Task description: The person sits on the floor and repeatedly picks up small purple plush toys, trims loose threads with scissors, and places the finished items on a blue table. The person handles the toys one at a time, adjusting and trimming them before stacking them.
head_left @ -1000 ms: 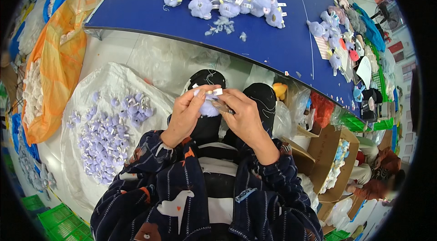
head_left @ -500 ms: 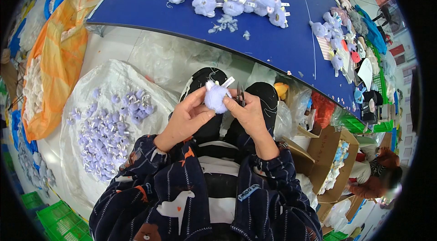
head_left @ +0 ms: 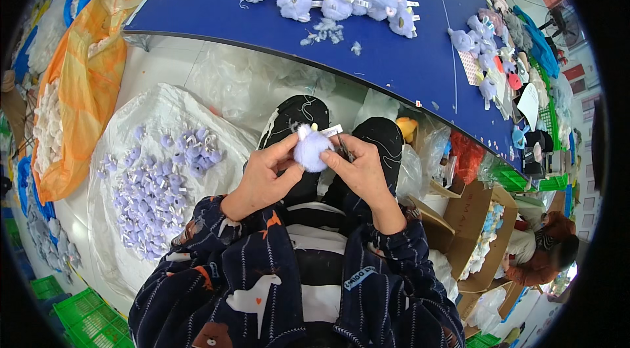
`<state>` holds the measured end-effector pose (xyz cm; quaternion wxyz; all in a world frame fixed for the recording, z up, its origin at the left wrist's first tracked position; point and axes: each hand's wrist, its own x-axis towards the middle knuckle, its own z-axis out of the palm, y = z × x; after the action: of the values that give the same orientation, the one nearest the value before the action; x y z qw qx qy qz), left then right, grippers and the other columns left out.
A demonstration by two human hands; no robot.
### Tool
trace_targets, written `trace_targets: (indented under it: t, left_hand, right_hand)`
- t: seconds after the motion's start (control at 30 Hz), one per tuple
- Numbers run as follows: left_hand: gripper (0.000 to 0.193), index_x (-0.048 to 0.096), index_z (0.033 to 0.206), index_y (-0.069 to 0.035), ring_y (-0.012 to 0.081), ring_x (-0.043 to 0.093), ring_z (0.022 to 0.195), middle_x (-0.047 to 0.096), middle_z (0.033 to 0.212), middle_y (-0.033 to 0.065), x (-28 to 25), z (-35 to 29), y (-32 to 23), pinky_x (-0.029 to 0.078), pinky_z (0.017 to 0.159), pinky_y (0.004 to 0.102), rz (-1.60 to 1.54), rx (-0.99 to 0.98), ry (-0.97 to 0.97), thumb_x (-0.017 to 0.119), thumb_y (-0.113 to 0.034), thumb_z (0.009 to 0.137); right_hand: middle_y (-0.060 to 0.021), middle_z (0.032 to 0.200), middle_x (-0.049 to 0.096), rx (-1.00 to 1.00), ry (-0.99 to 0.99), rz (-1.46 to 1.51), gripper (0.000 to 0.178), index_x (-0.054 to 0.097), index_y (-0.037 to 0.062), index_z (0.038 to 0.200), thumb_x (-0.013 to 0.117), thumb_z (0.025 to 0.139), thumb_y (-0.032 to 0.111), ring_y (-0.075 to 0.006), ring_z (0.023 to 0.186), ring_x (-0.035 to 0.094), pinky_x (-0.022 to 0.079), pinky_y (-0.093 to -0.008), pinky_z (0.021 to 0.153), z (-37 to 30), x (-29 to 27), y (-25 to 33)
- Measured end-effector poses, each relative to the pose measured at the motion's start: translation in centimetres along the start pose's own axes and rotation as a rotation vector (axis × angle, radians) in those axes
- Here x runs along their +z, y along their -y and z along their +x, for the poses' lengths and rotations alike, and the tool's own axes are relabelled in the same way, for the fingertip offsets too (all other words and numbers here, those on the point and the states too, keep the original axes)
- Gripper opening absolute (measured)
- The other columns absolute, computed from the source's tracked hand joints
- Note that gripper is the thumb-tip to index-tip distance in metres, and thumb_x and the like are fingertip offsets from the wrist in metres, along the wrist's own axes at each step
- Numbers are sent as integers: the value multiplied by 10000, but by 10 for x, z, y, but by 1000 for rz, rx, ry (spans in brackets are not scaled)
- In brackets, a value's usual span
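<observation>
A small fluffy lilac plush toy (head_left: 311, 152) with a white tag (head_left: 332, 130) is held above my lap between both hands. My left hand (head_left: 268, 167) is closed on its left side, fingers behind and thumb in front. My right hand (head_left: 359, 167) presses its thumb on the toy's right front. Dark thread snips (head_left: 343, 148) also sit in the right hand, their blades slanting up beside the tag. The handles are hidden by the fingers, and I cannot tell if the blades touch anything.
Similar tagged plush toys (head_left: 336, 10) are heaped on the blue table (head_left: 216, 3) ahead, with fluff scraps at its edge. Left on the floor, a white sheet (head_left: 108, 217) bears many smaller lilac pieces. Open cardboard boxes (head_left: 462, 213) and another person (head_left: 548, 249) are at right.
The plush toy has turned a little and now shows a rounder, smoother side. The snips have tipped from upright toward the toy and its tag, with the right hand rotating slightly.
</observation>
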<state>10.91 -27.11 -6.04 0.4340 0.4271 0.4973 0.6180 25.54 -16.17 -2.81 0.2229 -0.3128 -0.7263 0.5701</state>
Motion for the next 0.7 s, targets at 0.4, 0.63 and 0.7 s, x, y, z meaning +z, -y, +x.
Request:
trace_targets:
  t: [0.4,0.63,0.7]
  left_hand:
    - [408,459,1208,15,96,548,886,595,982,72,0,-4,8,432,780,227,119,-9,-52,452,34,800]
    - [392,460,1197,23,110,546,908,593,994,81,-3,-7,2,426,797,234,102,-60,-14,441,33,806]
    - [395,449,1204,27,116,543,933,589,1013,85,-3,-8,3,419,819,238,88,-57,-20,432,35,809]
  right_hand:
    - [-127,720,592,-83,50,-118,262,594,-49,875,673,757,171,-128,631,538,435,-271,576,-2,1,-1]
    - [-37,638,555,7,44,17,236,603,-43,846,679,755,161,-45,618,449,387,-226,545,-2,6,-15]
    - [-24,628,546,10,29,63,215,606,-38,841,674,755,146,-39,614,439,381,-222,540,-2,9,-17]
